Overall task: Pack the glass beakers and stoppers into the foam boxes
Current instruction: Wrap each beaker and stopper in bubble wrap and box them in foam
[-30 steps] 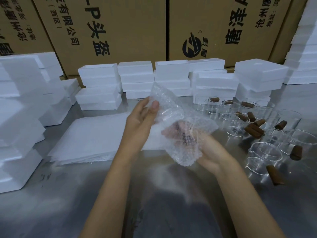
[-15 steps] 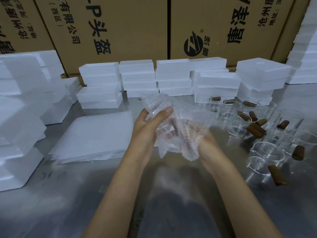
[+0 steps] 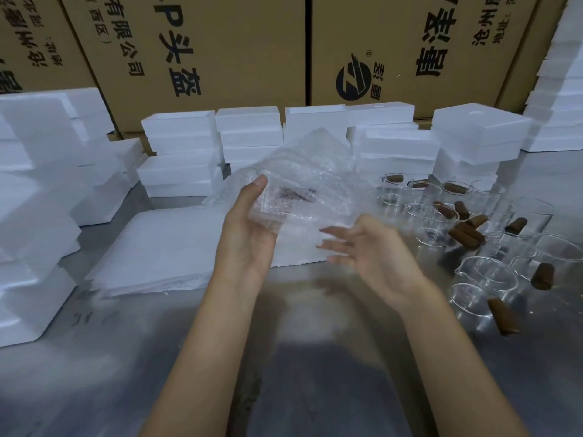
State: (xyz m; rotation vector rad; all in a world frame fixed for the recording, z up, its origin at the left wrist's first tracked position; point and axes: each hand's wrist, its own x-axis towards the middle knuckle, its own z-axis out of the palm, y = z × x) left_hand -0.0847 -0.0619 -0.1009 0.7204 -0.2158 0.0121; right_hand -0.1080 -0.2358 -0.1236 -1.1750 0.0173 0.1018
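Observation:
My left hand [image 3: 249, 228] grips a bubble-wrap bundle [image 3: 303, 184] above the table's middle; a brown stopper [image 3: 296, 194] shows dimly through the wrap, with what looks like a beaker inside. My right hand [image 3: 362, 247] hovers just right of the bundle, fingers spread and straight, holding nothing. Several clear glass beakers [image 3: 485, 279] stand at the right, with brown stoppers [image 3: 465, 234] in and among them. White foam boxes [image 3: 183, 159] are stacked along the back.
A flat pile of white foam sheets [image 3: 164, 247] lies left of centre on the metal table [image 3: 284, 357]. More foam boxes [image 3: 34, 216] tower at the left edge and far right. Cardboard cartons [image 3: 220, 58] wall off the back.
My right hand has let go of the bundle and drawn back to the right with fingers spread. My left hand now holds the wrapped bundle alone, a little higher and further forward.

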